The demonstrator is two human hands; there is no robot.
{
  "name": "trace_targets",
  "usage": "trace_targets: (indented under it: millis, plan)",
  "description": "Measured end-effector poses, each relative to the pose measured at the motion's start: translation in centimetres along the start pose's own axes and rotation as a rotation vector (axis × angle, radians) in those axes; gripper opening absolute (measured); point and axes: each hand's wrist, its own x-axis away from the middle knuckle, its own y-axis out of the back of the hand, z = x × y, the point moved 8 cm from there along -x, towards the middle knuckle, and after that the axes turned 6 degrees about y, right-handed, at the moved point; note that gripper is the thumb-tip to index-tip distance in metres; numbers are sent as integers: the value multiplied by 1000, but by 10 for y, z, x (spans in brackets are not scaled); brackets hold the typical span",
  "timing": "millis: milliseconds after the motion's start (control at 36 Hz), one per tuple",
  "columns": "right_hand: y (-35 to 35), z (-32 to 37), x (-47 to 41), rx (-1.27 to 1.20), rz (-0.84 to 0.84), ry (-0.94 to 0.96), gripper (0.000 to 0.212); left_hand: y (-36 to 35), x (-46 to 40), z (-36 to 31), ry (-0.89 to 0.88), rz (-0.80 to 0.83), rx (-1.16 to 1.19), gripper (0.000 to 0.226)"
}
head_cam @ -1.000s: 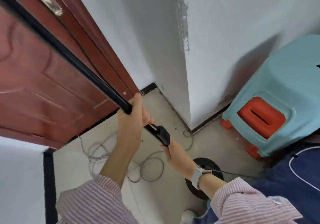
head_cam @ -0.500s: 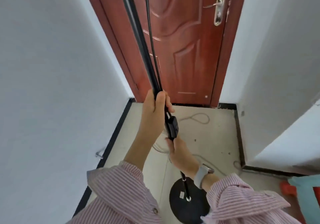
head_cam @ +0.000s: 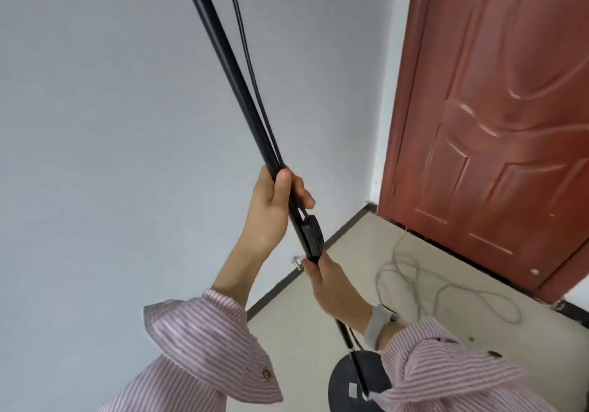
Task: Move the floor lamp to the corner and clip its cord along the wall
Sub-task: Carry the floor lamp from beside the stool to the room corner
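The floor lamp's thin black pole [head_cam: 223,61] rises from bottom right to top centre, leaning left. Its round black base [head_cam: 344,383] shows at the bottom, partly hidden by my right sleeve. A black cord [head_cam: 245,45] runs beside the pole, and a black inline switch box [head_cam: 312,233] sits on it between my hands. My left hand [head_cam: 274,207] is wrapped around pole and cord above the switch. Below the switch, my right hand [head_cam: 331,287], with a grey watch on the wrist, grips the pole. The lamp head is out of view.
A plain white wall [head_cam: 95,156] fills the left, with a dark baseboard [head_cam: 287,281] and a small clear clip [head_cam: 296,261] low on it. A red-brown door [head_cam: 497,125] stands at right. A loose grey cable [head_cam: 414,281] lies coiled on the beige floor [head_cam: 462,341].
The view has swung left: the door moved from centre to the right edge and the white wall now fills the left. Both hands keep the same grip on the pole.
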Motion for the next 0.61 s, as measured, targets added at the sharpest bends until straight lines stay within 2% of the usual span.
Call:
trace_targets:
  millis: [167, 222, 306, 472, 611]
  plan:
    - [-96, 39, -3, -51, 282, 75, 8, 105, 49, -10, 39, -221, -61, 19]
    - [-123, 51, 2, -78, 375, 113, 15, 127, 68, -14, 51, -286, -74, 18]
    - [-158, 69, 10, -91, 508, 161, 21, 157, 98, -22, 60, -414, -115, 20]
    - [-218, 108, 42, -144, 734, 289, 9, 202, 166, -43, 84, -677, -230, 21]
    - [-264, 141, 77, -190, 929, 356, 19, 231, 230, -70, 91, -908, -292, 21]
